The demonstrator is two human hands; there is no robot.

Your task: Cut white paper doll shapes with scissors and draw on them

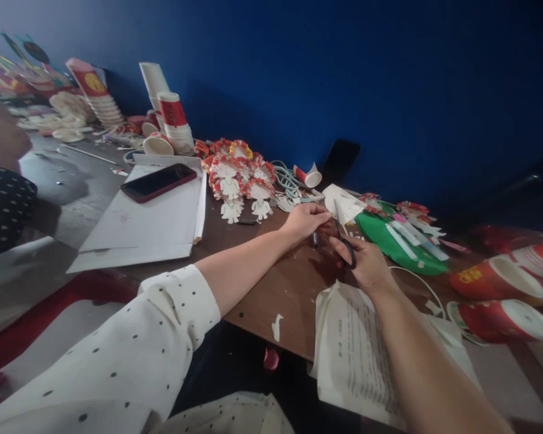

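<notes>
My right hand (365,265) is closed around the black handle of a pair of scissors (351,254), whose blades point away from me. The blades lie against a piece of white paper (346,205). Beside them, my left hand (305,220) has its fingers pinched together at the paper's near-left edge. A dark marker-like stick (315,239) lies on the brown table (271,283) under my hands. Left of my hands lies a cluster of white paper figures (230,185) with red curled trim.
A phone (159,182) rests on a white folder (140,232) at left. Stacked paper cups (175,120) stand behind; red cups (495,278) lie at right. A green sheet (380,238) carries pens. A printed booklet (350,346) overhangs the table's front edge. Another person's arm (2,141) shows at far left.
</notes>
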